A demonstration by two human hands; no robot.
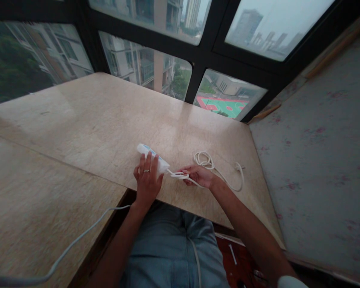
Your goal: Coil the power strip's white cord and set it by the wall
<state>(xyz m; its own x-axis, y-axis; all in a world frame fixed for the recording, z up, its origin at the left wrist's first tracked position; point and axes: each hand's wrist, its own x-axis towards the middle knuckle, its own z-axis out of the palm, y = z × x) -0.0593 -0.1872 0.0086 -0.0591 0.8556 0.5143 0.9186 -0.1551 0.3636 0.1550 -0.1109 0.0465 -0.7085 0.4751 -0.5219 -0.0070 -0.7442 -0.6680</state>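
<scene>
A white power strip (pixel 151 155) lies on the beige stone sill (pixel 114 124). My left hand (pixel 147 181), with a ring on one finger, rests on top of the strip with fingers laid flat over it. My right hand (pixel 199 175) pinches the strip's white cable (pixel 180 175) just right of the strip, fingers closed on a folded loop. The remaining cable lies coiled (pixel 204 159) farther right and ends in a plug (pixel 239 165) on the sill.
Dark-framed windows (pixel 198 56) rise behind the sill. A floral-patterned mattress (pixel 324 152) lies to the right. A wooden table surface (pixel 33 208) sits to the left with a grey cable (pixel 78 240) across it. My denim-clad lap (pixel 171 248) is below.
</scene>
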